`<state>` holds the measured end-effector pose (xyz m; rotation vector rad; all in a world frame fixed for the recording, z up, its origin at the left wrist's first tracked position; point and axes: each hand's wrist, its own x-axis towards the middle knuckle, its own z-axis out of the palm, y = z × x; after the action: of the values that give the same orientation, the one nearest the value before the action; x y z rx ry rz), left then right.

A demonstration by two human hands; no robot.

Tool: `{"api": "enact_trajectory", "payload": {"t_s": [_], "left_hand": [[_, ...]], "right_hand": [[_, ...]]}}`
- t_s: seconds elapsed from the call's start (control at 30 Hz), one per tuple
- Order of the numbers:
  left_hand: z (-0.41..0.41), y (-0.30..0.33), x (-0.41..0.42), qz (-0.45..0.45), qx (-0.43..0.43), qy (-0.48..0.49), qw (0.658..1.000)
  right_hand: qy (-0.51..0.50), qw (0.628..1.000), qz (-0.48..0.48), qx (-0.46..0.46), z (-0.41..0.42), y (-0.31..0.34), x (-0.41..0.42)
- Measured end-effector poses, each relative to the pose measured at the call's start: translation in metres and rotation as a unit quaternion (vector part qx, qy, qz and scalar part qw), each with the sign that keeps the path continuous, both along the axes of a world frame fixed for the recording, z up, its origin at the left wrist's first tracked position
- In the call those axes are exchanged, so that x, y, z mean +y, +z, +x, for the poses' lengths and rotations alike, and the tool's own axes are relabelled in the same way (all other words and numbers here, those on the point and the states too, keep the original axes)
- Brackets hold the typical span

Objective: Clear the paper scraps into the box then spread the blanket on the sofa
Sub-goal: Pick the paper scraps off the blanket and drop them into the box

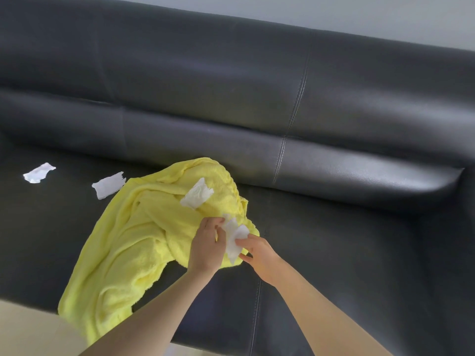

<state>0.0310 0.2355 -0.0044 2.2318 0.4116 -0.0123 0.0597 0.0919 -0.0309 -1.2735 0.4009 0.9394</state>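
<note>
I am holding one white paper scrap (234, 240) between both hands over the blanket's right edge: my left hand (207, 246) is pinching its upper left side, my right hand (258, 250) is gripping its lower right.

I judge the scraps featherlight, limp and easily torn, so a gentle fingertip pinch at an edge is suiting them.

The yellow blanket (133, 242) is lying rumpled on the dark sofa (334, 227), trailing off the seat's front toward seven o'clock; it looks soft and floppy, best taken by its corners.

I am counting four scraps: the held one, one on the blanket (196, 194) at twelve o'clock from my hands, and two on the seat (109, 185) (38, 172) toward ten o'clock.

No box is showing.
</note>
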Motion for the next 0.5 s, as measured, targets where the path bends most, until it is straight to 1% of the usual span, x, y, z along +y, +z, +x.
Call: {"api": "enact_trajectory", "payload": {"t_s": [0.07,0.1,0.17,0.23,0.3,0.33,0.4,0.43,0.5], "left_hand": [[0.003,0.001,-0.011,-0.066,0.03,-0.014,0.997],[0.004,0.0,-0.015,-0.076,0.039,-0.012,0.996],[0.004,0.0,-0.021,-0.058,0.054,-0.007,0.997],[0.003,-0.001,-0.022,0.009,0.06,-0.016,0.998],[0.002,-0.003,-0.022,0.091,0.042,-0.039,0.994],[0.002,-0.005,-0.021,0.108,0.034,-0.042,0.993],[0.005,-0.006,-0.015,0.115,0.033,-0.034,0.992],[0.006,-0.008,-0.01,0.137,0.025,-0.031,0.99],[0.011,-0.009,0.003,0.22,0.006,-0.022,0.975]], "right_hand": [[-0.031,0.998,0.043,0.014,0.001,0.003,-0.003],[-0.044,0.998,0.051,0.013,0.001,0.001,-0.003],[-0.076,0.996,0.031,0.023,0.0,-0.001,-0.005],[-0.112,0.993,-0.012,0.033,-0.001,-0.006,-0.005],[-0.133,0.989,-0.066,0.029,-0.002,-0.009,-0.003],[-0.143,0.986,-0.085,0.027,-0.003,-0.011,-0.004],[-0.16,0.982,-0.098,0.023,-0.003,-0.011,-0.007],[-0.162,0.981,-0.101,0.021,-0.004,-0.01,-0.008],[-0.161,0.98,-0.114,0.017,-0.003,-0.008,-0.013]]}}
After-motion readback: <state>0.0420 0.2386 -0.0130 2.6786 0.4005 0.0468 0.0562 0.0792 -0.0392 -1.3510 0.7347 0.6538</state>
